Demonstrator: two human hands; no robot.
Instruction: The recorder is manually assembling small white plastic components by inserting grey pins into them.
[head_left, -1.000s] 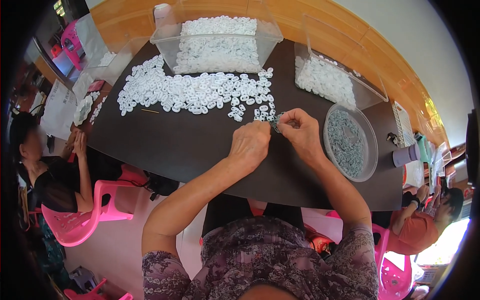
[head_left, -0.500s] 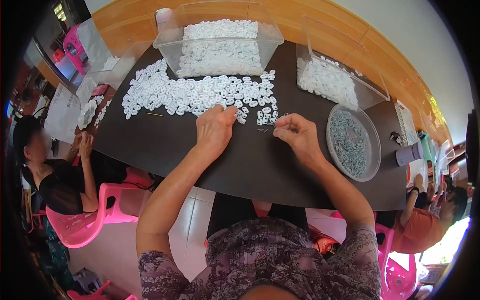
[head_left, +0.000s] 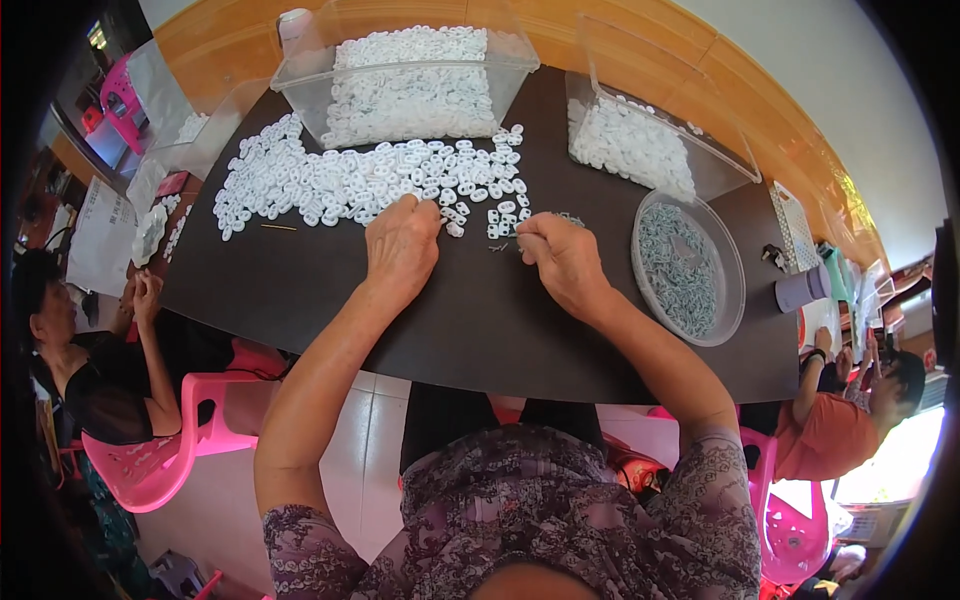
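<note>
A broad heap of small white oval plastic pieces with two holes (head_left: 330, 185) covers the far part of the dark table. My left hand (head_left: 402, 250) is closed at the heap's near edge; whatever its fingers hold is hidden. To its right, my right hand (head_left: 565, 262) is closed, thumb and forefinger pinched together, and anything between them is too small to make out. Just left of its fingertips stands a small group of white pieces (head_left: 507, 208). A few tiny grey screws (head_left: 498, 248) lie in front of that group.
A large clear bin (head_left: 400, 135) of white pieces stands behind the heap, a smaller clear bin (head_left: 640, 150) to its right. A round clear tray (head_left: 737, 300) holds many grey screws. A purple cup (head_left: 800, 288) stands far right. People sit at both sides on pink chairs (head_left: 190, 440).
The whole view has shifted slightly, so the table sits further left and higher. My right hand's fingers have curled in more tightly beside the small group. My left hand stays closed by the heap.
</note>
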